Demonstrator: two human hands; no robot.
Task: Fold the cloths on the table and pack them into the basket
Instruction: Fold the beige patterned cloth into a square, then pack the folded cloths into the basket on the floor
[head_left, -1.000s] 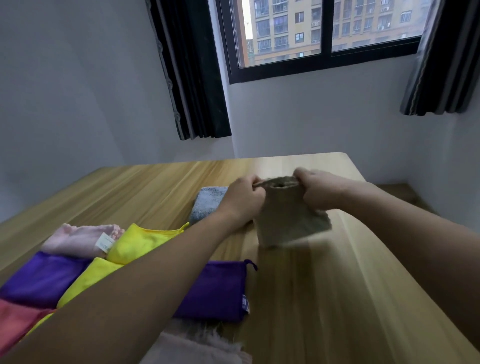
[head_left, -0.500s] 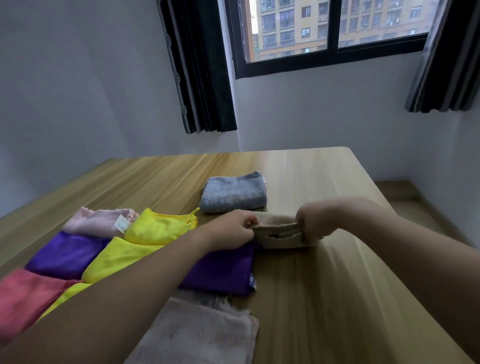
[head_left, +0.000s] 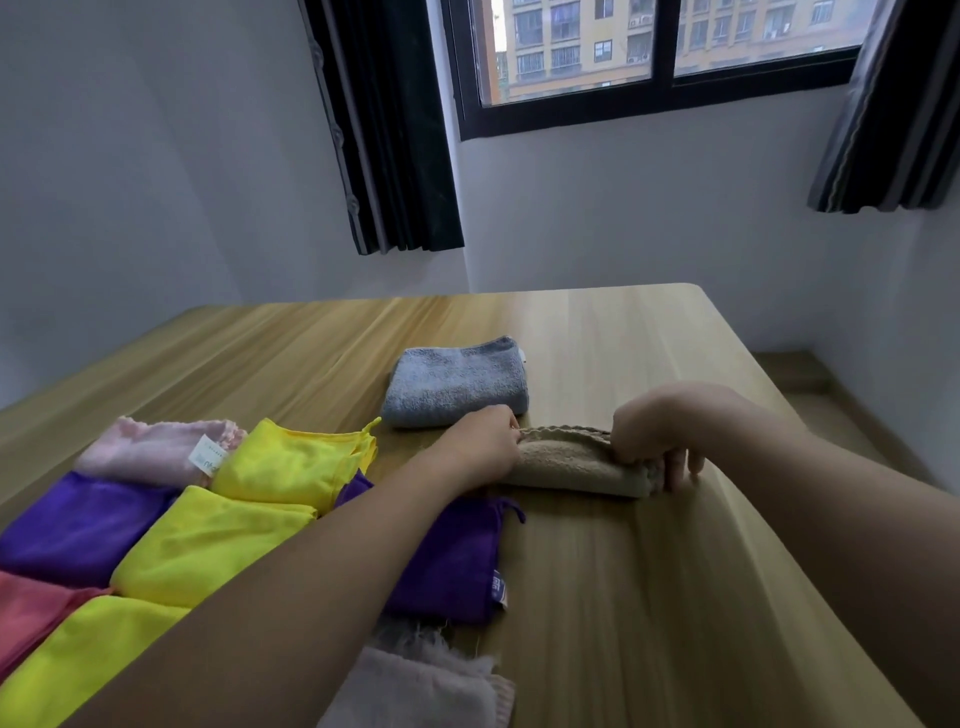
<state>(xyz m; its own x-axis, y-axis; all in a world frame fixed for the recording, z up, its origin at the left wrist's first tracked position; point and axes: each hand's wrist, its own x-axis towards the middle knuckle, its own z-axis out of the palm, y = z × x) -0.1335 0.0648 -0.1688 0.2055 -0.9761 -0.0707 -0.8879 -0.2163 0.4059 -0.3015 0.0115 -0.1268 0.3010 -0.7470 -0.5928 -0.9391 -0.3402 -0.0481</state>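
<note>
Grip: we find the left hand (head_left: 485, 447) and right hand (head_left: 652, 434) pinching the ends of the tan cloth (head_left: 571, 465), mid-table (head_left: 675, 597) toward its right edge.
Progress: the grey cloth (head_left: 460, 382) lies folded; the coloured cloths remain, none packed.
Basket: not in view; contents undetermined.

The table (head_left: 649, 597) is wood-grained, smooth, faintly sheened. The tan cloth (head_left: 571, 462) and grey cloth (head_left: 457, 382) look nubby terry; the yellow cloths (head_left: 291, 467) look smoother, matt.
</note>
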